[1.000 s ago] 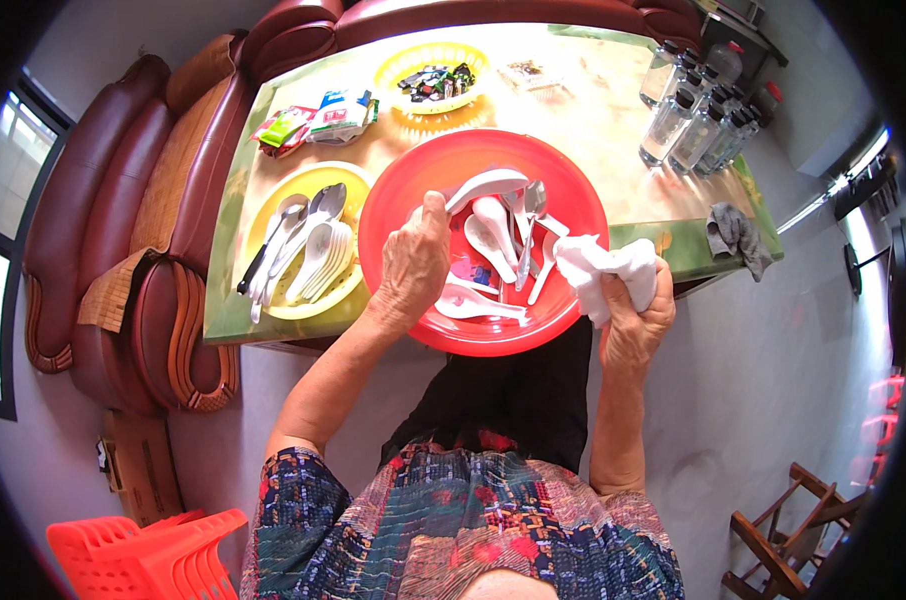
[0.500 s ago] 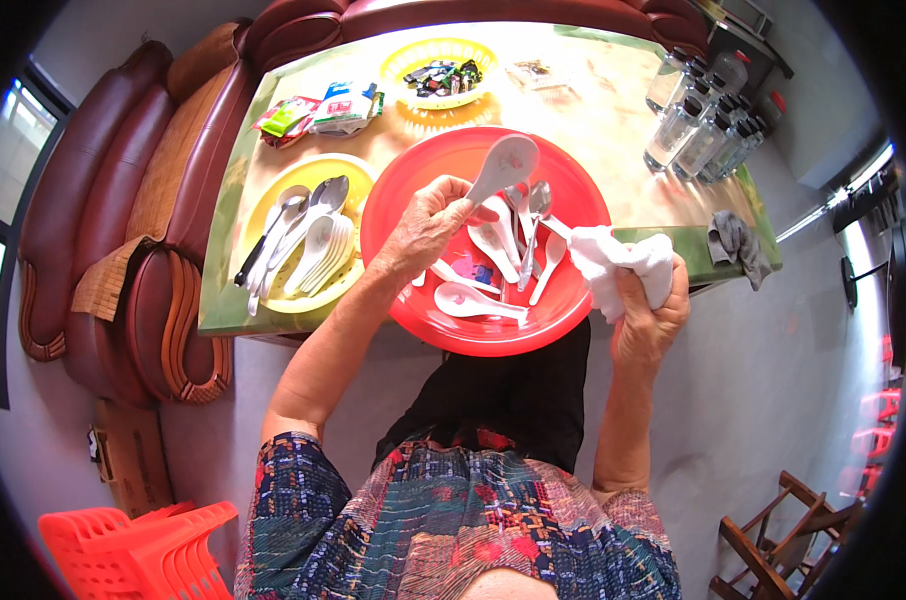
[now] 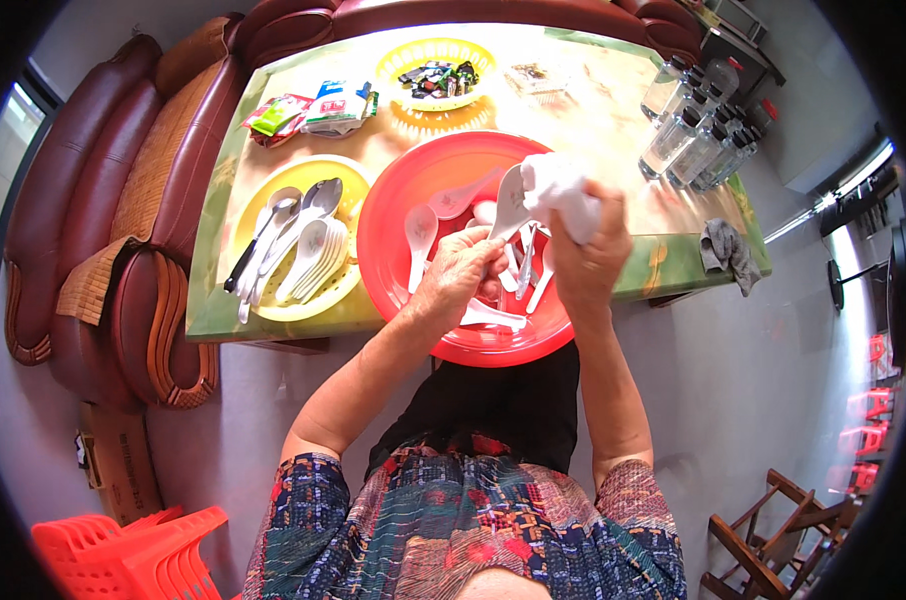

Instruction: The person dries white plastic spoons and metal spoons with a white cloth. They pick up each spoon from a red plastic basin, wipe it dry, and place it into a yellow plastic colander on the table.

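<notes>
My left hand (image 3: 460, 272) grips a white soup spoon (image 3: 510, 203) by its handle, bowl end up, above a red basin (image 3: 388, 290). A bunched white cloth (image 3: 561, 195) is in my right hand (image 3: 591, 245), pressed against the right side of the spoon's bowl. Several white spoons and some metal ones lie loose in the basin, among them a white spoon (image 3: 420, 240) leaning at its left side. My hands and the cloth partly hide the others. Left of the basin, a yellow basket (image 3: 351, 180) holds metal spoons and a nested stack of white soup spoons (image 3: 321, 258).
At the table's back stands a yellow basket (image 3: 388, 65) of small wrapped packets, with snack bags (image 3: 338, 108) to its left. Several dark-capped glass bottles (image 3: 685, 135) crowd the right side. A grey rag (image 3: 730, 255) hangs at the right edge. Red plastic chairs (image 3: 123, 555) stand lower left.
The cloth in my right hand has moved left and up onto the spoon. My left hand has lowered the spoon slightly. The view has shifted a little.
</notes>
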The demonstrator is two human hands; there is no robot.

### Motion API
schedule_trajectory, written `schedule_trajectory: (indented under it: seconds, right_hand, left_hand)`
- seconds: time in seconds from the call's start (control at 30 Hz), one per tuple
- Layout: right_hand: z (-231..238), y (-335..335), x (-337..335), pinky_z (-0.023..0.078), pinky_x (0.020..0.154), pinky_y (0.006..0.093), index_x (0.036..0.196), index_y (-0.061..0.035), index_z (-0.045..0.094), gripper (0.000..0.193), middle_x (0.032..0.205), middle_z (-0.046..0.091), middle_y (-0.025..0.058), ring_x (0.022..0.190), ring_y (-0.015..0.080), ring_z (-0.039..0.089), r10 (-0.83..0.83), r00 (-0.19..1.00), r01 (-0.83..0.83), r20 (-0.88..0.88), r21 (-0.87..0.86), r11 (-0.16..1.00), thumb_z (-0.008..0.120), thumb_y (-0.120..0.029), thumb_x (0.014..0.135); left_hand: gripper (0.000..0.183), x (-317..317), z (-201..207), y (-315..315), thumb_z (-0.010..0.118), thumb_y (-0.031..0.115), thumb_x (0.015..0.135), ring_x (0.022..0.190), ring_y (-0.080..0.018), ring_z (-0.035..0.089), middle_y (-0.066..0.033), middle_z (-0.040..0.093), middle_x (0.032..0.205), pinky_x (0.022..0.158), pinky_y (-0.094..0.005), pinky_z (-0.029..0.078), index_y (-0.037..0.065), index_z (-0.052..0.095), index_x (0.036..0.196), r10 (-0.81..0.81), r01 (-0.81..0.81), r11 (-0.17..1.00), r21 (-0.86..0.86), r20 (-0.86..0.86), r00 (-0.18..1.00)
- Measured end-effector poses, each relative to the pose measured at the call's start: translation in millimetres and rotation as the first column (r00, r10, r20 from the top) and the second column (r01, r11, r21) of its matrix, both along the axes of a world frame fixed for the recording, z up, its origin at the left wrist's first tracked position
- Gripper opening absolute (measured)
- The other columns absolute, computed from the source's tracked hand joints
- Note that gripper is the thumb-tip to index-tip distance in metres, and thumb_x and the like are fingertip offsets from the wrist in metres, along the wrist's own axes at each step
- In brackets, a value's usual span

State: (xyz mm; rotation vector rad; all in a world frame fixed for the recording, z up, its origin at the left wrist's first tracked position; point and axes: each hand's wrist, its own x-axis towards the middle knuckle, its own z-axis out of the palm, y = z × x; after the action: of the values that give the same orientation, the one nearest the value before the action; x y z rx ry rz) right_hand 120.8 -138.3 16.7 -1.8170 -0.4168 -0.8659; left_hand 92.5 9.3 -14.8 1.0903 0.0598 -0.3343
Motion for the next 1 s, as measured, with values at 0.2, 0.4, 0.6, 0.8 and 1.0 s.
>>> schedule_trajectory:
  seconds: [0.2,0.4,0.6,0.8,1.0]
  right_hand:
    - [-9.5,11.5,15.9,0.043,0.077,0.0438,0.102,-0.0032,0.054,0.035,0.093,0.058,0.0137,0.090,0.0343,0.052,0.129,0.989,-0.078,0.072,-0.487,0.870,0.069,-0.004,0.070]
    - [0.2,3.9,-10.9,0.042,0.089,0.0436,0.107,-0.0007,0.055,0.043,0.106,0.058,0.0159,0.099,0.0368,0.051,0.457,0.849,-0.526,-0.267,-0.326,0.786,0.068,-0.006,0.066]
    - [-6.4,7.7,6.7,0.045,0.082,0.0403,0.103,-0.0032,0.058,0.038,0.102,0.059,0.0112,0.097,0.0324,0.052,0.272,0.960,-0.266,-0.067,-0.519,0.812,0.066,-0.001,0.066]
    - [-0.5,10.1,16.3,0.046,0.079,0.0386,0.105,-0.0067,0.059,0.040,0.100,0.058,0.0079,0.096,0.0293,0.051,0.067,0.979,0.083,0.193,-0.675,0.733,0.067,-0.005,0.066]
    - [4.6,4.9,-1.9,0.044,0.079,0.0424,0.111,-0.0058,0.054,0.046,0.099,0.057,0.0139,0.090,0.0332,0.050,0.261,0.931,-0.359,-0.254,-0.530,0.768,0.063,-0.002,0.066]
  left_hand:
    - [0.007,-13.0,14.4,-11.6,0.047,0.011,0.091,0.048,-0.0039,0.036,0.0031,0.044,0.064,0.044,-0.0189,0.032,0.007,0.051,0.097,0.194,-0.196,0.980,0.030,0.059,0.979]
    - [0.018,-17.9,17.7,-6.7,0.039,0.016,0.092,0.055,-0.0031,0.038,0.0025,0.046,0.070,0.048,-0.0190,0.033,0.006,0.051,0.101,0.310,-0.310,0.951,-0.009,-0.009,0.951]
    - [0.022,-22.9,6.5,-1.1,0.038,0.014,0.091,0.053,-0.0033,0.036,0.0038,0.041,0.063,0.048,-0.0196,0.032,0.001,0.049,0.105,0.116,-0.136,0.983,0.124,0.157,0.981]
    - [0.022,-25.2,12.1,-4.3,0.037,0.014,0.091,0.052,-0.0045,0.034,0.0039,0.037,0.060,0.049,-0.0199,0.031,0.000,0.049,0.104,0.074,-0.104,0.977,0.186,0.160,0.984]
    - [0.053,-25.9,5.0,-5.8,0.028,0.052,0.097,0.054,-0.0034,0.033,0.0043,0.039,0.063,0.046,-0.0213,0.026,0.005,0.051,0.086,0.117,-0.154,0.965,0.214,0.177,0.977]
